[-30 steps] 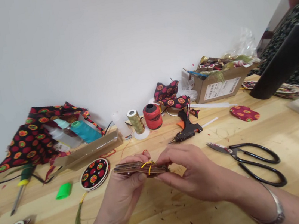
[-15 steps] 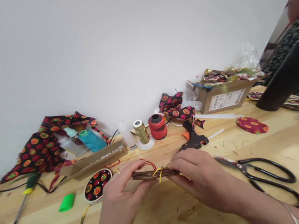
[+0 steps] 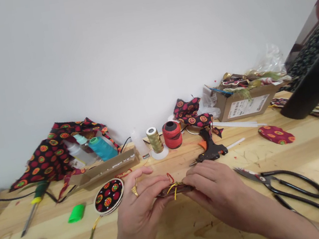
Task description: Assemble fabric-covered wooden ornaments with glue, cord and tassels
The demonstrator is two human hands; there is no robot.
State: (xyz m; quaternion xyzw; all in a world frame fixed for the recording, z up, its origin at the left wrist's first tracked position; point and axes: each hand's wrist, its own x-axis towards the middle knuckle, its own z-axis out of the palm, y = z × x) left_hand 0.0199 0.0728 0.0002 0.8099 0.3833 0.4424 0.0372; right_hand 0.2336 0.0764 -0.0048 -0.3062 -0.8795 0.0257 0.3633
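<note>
My left hand (image 3: 140, 209) and my right hand (image 3: 216, 191) both grip a thin stack of flat brown pieces (image 3: 175, 189), held edge-on just above the wooden table (image 3: 177, 233). Yellow and red thread loops stick out of the stack between my fingertips. A gold ring shows on a finger of the left hand. A round fabric-covered disc (image 3: 108, 190) with a green tassel lies just left of the left hand.
Black scissors (image 3: 292, 191) lie to the right, a black glue gun (image 3: 211, 149) behind my hands. Gold and red thread spools (image 3: 165, 136), patterned fabric (image 3: 50, 157), bottles, a cardboard box (image 3: 243, 104), a screwdriver (image 3: 34, 206) and a green cap (image 3: 76, 213) line the back. Another person stands at far right.
My hands have closed further over the stack and turned it flatter and lower to the table; the view has tilted up slightly, so everything sits lower in the picture.
</note>
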